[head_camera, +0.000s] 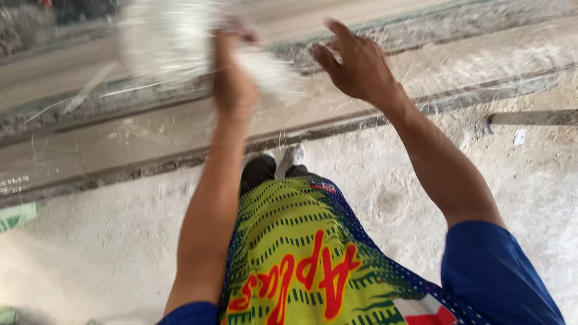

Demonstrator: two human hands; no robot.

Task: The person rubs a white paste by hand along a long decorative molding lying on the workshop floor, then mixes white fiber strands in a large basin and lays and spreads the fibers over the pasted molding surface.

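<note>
Left hand (232, 84): gripping, fingers closed around the middle of a bundle of white fibres (174, 42), holding it up at arm's length above the floor. Bundle spreading up and to the left from that fist into a wide, pale, blurred fan; a shorter tuft trailing out to the right of the fist, toward the other hand. Long axis running roughly left to right, tilting slightly downward on the right side. Right hand (361, 66): hovering just right of the tuft, fingers spread and slightly curled, palm facing left; appearing to hold nothing firmly, though a few thin strands possibly touching the fingertips, blur making this impossible to settle. Left hand plainly the one carrying the load; right hand near, apart from the main mass. Fibres looking fine, glossy, almost see-through, loose at the ends, with stray threads drifting off the edges. Further out: both forearms reaching forward, blue sleeves (500, 271) showing at the bottom. Below, a green and yellow patterned skirt (289, 253) with red lettering, a dark shoe with a white sock (289, 159) peeking out beyond it. Underfoot, a dusty pale concrete floor (108, 241); beyond, long grey slabs (120, 138) lying in strips, littered with more loose white strands.
</note>
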